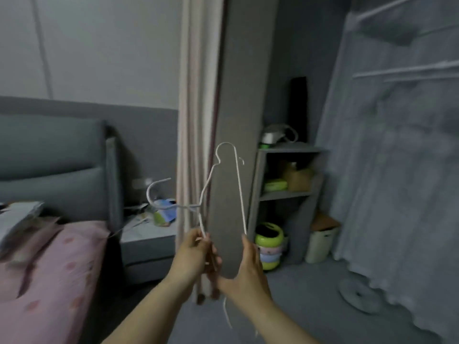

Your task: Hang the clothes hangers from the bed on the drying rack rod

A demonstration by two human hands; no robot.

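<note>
I hold a thin white wire clothes hanger (238,184) up at the middle of the view, turned on end with its hook (151,194) pointing left. My left hand (196,254) is closed around one end of its frame. My right hand (250,266) grips the long straight bar near its lower end. More white wire (227,316) hangs below my right wrist; what it belongs to is unclear. The drying rack rods (407,70) are pale bars at the upper right, far from the hanger. The bed (49,281) with pink bedding lies at the lower left.
A grey pillar (238,108) and a pale curtain (196,120) stand straight ahead. A nightstand (149,242) with clutter is beside the bed. Grey shelves (288,194) with boxes and a green container are right of the pillar. A sheer grey curtain (397,182) covers the right side.
</note>
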